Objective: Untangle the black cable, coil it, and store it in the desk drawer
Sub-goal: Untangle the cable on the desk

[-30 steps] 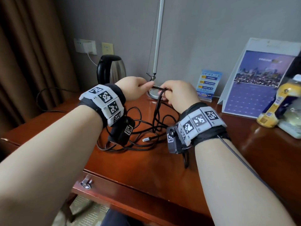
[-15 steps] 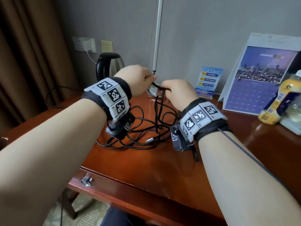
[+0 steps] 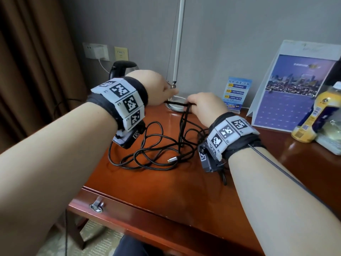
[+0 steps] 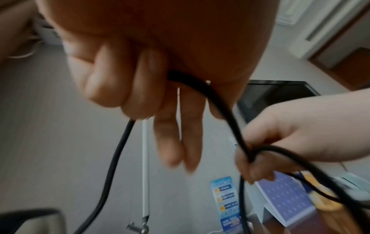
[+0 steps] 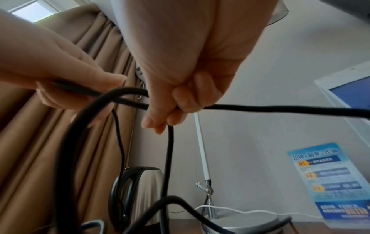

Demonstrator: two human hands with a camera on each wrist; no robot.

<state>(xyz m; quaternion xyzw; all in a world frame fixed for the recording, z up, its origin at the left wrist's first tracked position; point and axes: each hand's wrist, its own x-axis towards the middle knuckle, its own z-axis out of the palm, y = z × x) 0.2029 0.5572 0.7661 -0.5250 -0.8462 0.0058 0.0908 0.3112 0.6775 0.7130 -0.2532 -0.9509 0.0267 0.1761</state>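
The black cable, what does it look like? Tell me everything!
The black cable is thin, matte, maybe braided. Most lies in tangled, crossing loops on the red-brown desk, one silver plug poking out. A stretch is lifted taut between the left hand and right hand, both gripping it, with strands hanging down.

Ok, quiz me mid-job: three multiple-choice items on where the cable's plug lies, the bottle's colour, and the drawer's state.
1. The silver plug lies: A on the desk among the loops; B in the left hand; C in the drawer.
2. The bottle is: A red; B yellow; C green.
3. The drawer is: A wide open; B removed; C closed.

A: the plug rests on the desk while both hands pinch the black cable.
B: its body is yellow.
C: its front sits flush.
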